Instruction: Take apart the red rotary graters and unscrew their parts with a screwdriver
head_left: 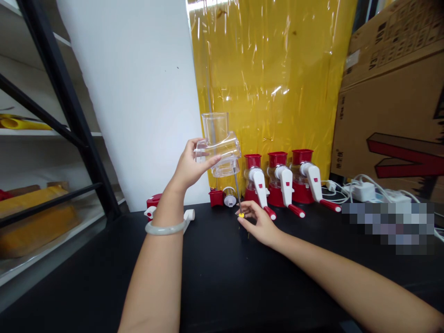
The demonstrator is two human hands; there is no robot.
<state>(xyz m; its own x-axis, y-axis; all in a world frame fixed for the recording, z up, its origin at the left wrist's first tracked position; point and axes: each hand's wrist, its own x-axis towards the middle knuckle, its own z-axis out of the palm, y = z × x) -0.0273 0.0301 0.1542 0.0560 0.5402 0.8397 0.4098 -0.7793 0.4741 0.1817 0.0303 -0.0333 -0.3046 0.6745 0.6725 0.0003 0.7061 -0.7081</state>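
Observation:
My left hand [194, 162] is closed around the clear plastic body of a rotary grater [222, 148], lifted above the table with its square chute upward. In my right hand [256, 223] is a screwdriver [237, 187], pinched near its yellow-marked handle. Its long metal shaft points up, and the tip is at the lower right edge of the clear body; whether it touches cannot be made out. Behind, a red part [216, 198] and a metal grater drum [229, 197] lie on the table. A red and white base part [153, 201] is partly hidden by my left arm.
Three red and white rotary graters [278, 178] stand in a row on the black table [215, 277], their crank handles toward me. White cables and adapters [362, 190] lie at right, before a large cardboard box [391, 101]. A shelf rack [65, 101] stands left.

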